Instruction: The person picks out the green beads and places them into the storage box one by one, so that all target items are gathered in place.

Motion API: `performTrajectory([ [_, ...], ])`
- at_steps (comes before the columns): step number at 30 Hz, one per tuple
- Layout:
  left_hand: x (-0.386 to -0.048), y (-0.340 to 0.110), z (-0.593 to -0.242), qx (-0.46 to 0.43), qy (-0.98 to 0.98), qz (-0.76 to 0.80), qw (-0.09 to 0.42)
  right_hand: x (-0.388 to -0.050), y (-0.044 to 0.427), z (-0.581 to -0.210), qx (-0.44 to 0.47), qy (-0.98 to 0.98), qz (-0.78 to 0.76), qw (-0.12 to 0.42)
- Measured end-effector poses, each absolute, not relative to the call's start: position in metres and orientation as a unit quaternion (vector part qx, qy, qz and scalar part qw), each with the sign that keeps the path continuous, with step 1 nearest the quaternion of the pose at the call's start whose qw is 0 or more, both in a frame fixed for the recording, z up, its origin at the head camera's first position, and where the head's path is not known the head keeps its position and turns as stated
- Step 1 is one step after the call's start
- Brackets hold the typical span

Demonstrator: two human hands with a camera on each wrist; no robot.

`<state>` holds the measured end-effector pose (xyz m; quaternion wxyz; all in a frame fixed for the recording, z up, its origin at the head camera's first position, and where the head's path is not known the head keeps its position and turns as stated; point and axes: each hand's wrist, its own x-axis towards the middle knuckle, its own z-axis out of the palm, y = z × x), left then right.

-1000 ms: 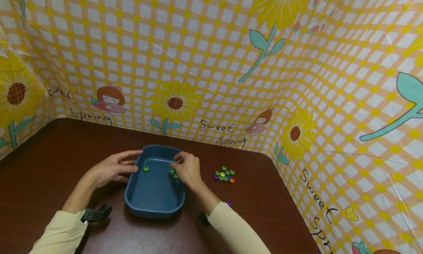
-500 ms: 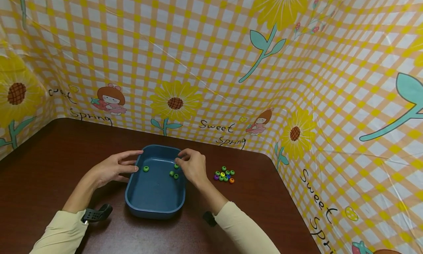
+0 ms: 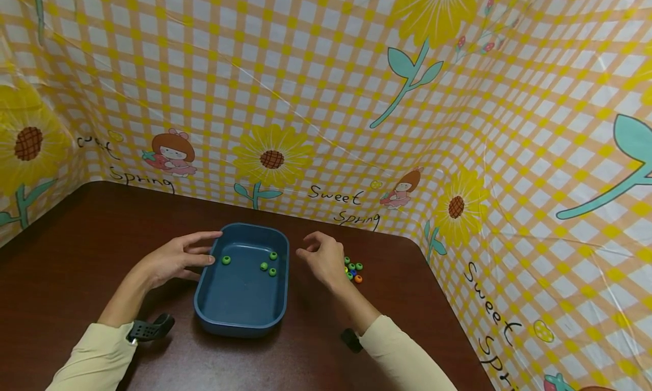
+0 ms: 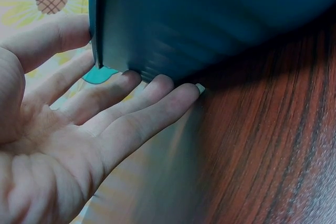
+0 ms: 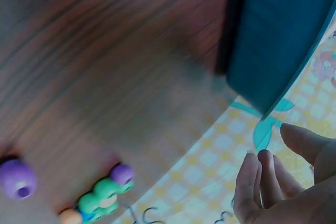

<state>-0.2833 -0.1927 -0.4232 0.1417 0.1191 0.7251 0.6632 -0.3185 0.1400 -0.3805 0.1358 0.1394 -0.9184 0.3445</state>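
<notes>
A blue tray (image 3: 239, 300) stands on the table with several green beads inside, one bead (image 3: 226, 260) near its left wall and the others toward the right. My left hand (image 3: 175, 261) touches the tray's left side with spread fingers; in the left wrist view the fingertips of the hand (image 4: 94, 103) rest against the wall of the tray (image 4: 210, 19). To the right of the tray, my right hand (image 3: 324, 261) hovers between it and a bead cluster, partly covering the beads. The right wrist view shows the hand (image 5: 283, 187) with bent fingers and nothing between thumb and fingertips.
Right of the right hand lie loose beads, among them an orange one (image 3: 359, 279) and a green one (image 3: 359, 266). A separate purple bead (image 5: 18, 179) shows in the right wrist view. A checked cloth (image 3: 326, 97) with flowers rises behind the table (image 3: 168, 210).
My right hand has let go of a green bead in the tray's upper right part and moved right, out of the tray. My left hand has stayed at the tray's left side.
</notes>
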Motion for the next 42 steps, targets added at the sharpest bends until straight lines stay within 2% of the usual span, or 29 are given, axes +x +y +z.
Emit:
performTrajectory([
  [18,-0.283,-0.192,-0.423,0.114,0.733,0.656,0.137,-0.317,0.210,-0.398,0.072,-0.935,0.326,0.121],
  [42,-0.284,-0.192,-0.425,0.113,0.731,0.658,0.137,-0.314,0.243,-0.425,0.034,-0.952,0.288,0.097],
])
